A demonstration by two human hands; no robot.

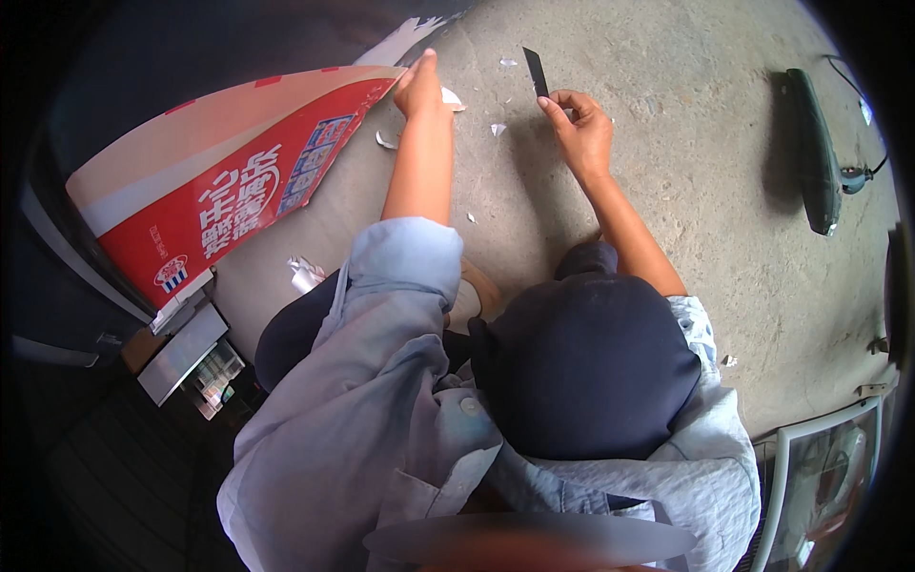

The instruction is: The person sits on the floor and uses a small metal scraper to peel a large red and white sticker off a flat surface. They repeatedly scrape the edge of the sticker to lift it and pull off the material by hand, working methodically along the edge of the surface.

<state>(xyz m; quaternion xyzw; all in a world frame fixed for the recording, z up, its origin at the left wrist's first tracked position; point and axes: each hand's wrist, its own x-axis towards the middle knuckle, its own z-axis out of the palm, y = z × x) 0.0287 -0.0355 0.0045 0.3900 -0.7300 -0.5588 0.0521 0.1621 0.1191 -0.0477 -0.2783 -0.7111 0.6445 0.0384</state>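
My left hand (pixel 419 88) is at the right-hand corner of a red and cream printed sheet (pixel 257 162), which lies against a dark panel. Its visible fingers are stretched out along the sheet's edge, and the far fingers are hidden. Beside that wrist shows a white scrap (pixel 452 99). Over the concrete floor, my right hand (pixel 583 129) pinches a thin black blade (pixel 537 74) between thumb and fingers. The blade points up and away, apart from the sheet. Beyond my left hand, a torn white strip (pixel 400 40) runs along the panel's edge.
Small white scraps (pixel 498 130) are scattered on the grey concrete floor (pixel 686 172). A crumpled silvery-white piece (pixel 305 275) lies near my left knee (pixel 291 334). My right knee (pixel 591 372) is raised. To the right are a long dark green object (pixel 813 153) and a white-framed glass panel (pixel 783 477).
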